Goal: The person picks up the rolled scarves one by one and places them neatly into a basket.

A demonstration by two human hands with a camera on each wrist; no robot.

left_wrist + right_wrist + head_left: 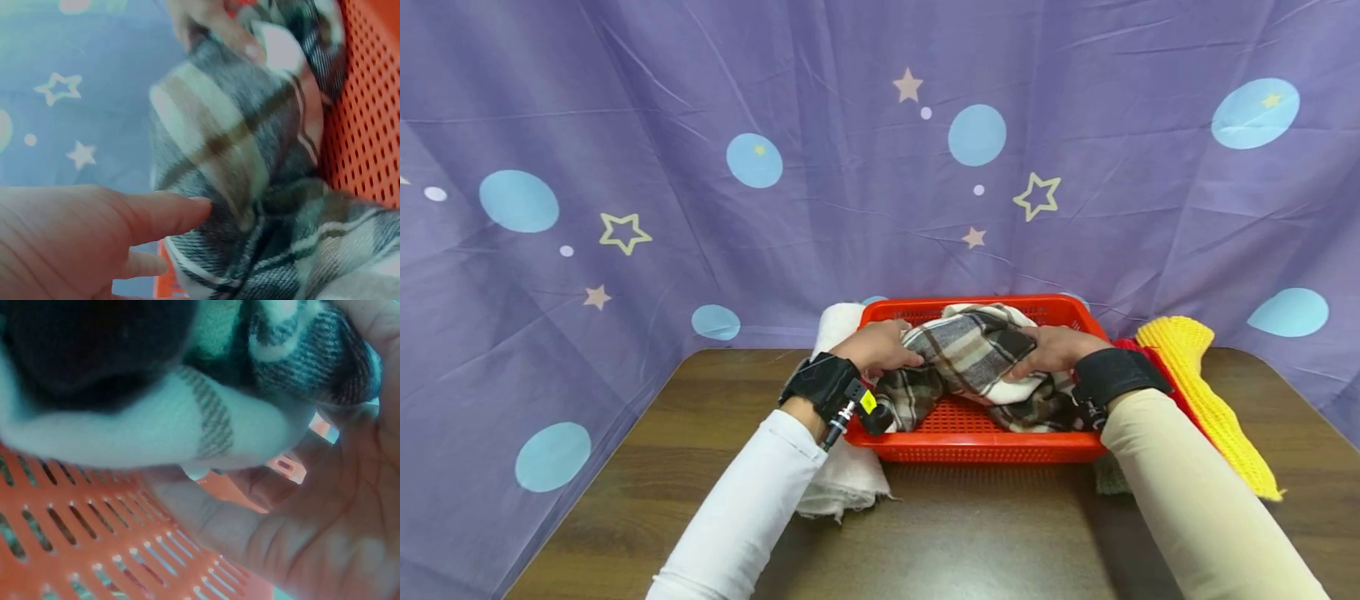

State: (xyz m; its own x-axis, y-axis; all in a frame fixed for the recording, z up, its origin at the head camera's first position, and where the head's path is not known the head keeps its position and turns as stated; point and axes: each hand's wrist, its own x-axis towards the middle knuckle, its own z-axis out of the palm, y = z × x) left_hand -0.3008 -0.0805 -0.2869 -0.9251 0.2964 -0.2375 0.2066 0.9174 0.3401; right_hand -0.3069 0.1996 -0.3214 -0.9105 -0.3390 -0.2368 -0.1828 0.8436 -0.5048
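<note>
A brown, grey and white plaid scarf (966, 350) lies bunched in a red plastic basket (985, 446), its folds heaped towards the back. My left hand (880, 346) reaches over the basket's left side, fingers fairly straight and touching the scarf's left end. In the left wrist view a straight thumb (175, 215) lies against the plaid fabric. My right hand (1056, 348) grips the scarf's right part, thumb in front and the other fingers mostly hidden behind the cloth. Seen from the right wrist, a white fold (150, 434) hangs by the palm, close to the basket's slotted wall (81, 519).
A white cloth with a frayed edge (842, 483) lies along the basket's left side, partly under it. To the right are a yellow knitted scarf (1213, 408) and a red cloth (1176, 379). A grey-green cloth (1111, 475) shows by the front right corner. Behind the wooden table (715, 467) hangs a purple curtain (850, 167).
</note>
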